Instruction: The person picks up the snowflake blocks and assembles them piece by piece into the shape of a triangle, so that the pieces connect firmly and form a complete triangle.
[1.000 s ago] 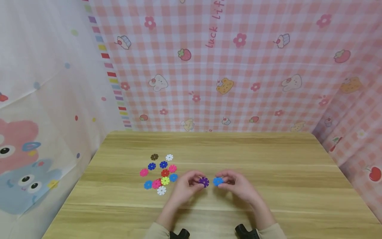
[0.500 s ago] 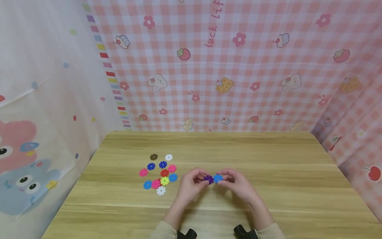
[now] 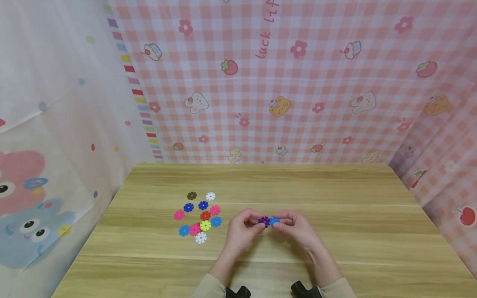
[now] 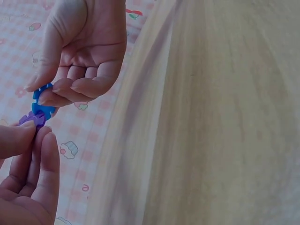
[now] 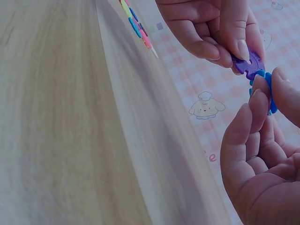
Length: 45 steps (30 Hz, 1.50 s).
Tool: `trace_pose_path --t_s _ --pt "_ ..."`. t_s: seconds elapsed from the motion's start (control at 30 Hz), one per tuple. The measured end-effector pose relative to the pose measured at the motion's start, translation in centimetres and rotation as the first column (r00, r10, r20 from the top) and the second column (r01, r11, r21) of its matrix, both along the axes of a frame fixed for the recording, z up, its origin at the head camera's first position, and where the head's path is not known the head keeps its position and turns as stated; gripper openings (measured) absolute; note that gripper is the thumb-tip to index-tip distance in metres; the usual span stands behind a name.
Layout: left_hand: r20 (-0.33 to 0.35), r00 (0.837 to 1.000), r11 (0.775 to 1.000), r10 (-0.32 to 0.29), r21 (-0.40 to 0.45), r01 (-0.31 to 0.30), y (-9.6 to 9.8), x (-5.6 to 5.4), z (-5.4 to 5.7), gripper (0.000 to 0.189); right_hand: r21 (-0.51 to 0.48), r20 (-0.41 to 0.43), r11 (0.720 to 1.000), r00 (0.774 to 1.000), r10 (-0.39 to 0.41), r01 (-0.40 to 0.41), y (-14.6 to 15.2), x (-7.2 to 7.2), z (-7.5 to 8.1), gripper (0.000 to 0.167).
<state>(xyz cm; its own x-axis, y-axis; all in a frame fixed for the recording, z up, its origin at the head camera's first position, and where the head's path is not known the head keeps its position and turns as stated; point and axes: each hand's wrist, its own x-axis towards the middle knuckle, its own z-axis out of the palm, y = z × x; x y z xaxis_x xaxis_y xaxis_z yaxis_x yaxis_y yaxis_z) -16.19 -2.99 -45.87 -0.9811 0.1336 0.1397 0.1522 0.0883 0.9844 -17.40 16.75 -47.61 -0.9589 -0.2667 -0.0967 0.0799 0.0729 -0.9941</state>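
Note:
My left hand (image 3: 243, 229) pinches a purple notched disc (image 3: 264, 222) between thumb and fingers. A light blue notched disc (image 3: 274, 222) is pinched the same way by my right hand (image 3: 297, 229). The two discs meet edge to edge above the table. In the right wrist view the purple disc (image 5: 250, 64) lies at an angle to the blue disc (image 5: 274, 93), their rims meeting at the notches. The left wrist view shows the blue disc (image 4: 43, 105) overlapping the purple disc (image 4: 33, 120). Fingertips cover part of both discs.
Several loose notched discs lie left of my hands, among them a yellow disc (image 3: 205, 225), a brown disc (image 3: 191, 195) and a white disc (image 3: 201, 238). They rest on a wooden table (image 3: 335, 198). A pink checked cloth (image 3: 253, 82) hangs behind it.
My left hand has moved right and slightly up with the purple disc, closing the gap to the blue one. My right hand has barely shifted. The loose discs stay put.

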Motion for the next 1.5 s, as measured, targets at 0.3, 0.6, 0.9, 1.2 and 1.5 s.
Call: trace_pose_path --t_s 0.3,0.6,0.9,1.2,1.5 --pt "0.032 0.999 1.0 -0.006 0.024 0.005 0.1 -0.8 -1.2 0.018 -0.062 0.046 0.998 0.999 0.007 -0.004 -0.1 0.1 -0.1 0.037" --pt "0.006 1.0 0.998 -0.001 0.067 0.001 0.3 -1.0 -1.8 0.017 -0.16 0.07 0.987 0.998 0.003 0.008 -0.2 0.3 -0.2 0.033" --pt "-0.013 0.999 0.999 0.032 0.025 -0.031 0.5 -0.4 -0.5 0.015 -0.103 0.043 0.993 0.998 -0.047 0.051 -0.5 0.4 -0.2 0.033" --pt "-0.022 0.999 0.999 0.033 0.033 -0.032 0.5 -0.4 -0.2 0.014 -0.079 0.012 0.995 0.998 -0.058 0.059 -0.6 0.4 -0.1 0.034" --pt "-0.071 0.997 0.999 0.03 0.027 -0.028 0.5 -1.2 -1.9 0.017 -0.07 0.003 0.996 0.998 -0.058 0.058 -0.6 0.2 -0.2 0.031"
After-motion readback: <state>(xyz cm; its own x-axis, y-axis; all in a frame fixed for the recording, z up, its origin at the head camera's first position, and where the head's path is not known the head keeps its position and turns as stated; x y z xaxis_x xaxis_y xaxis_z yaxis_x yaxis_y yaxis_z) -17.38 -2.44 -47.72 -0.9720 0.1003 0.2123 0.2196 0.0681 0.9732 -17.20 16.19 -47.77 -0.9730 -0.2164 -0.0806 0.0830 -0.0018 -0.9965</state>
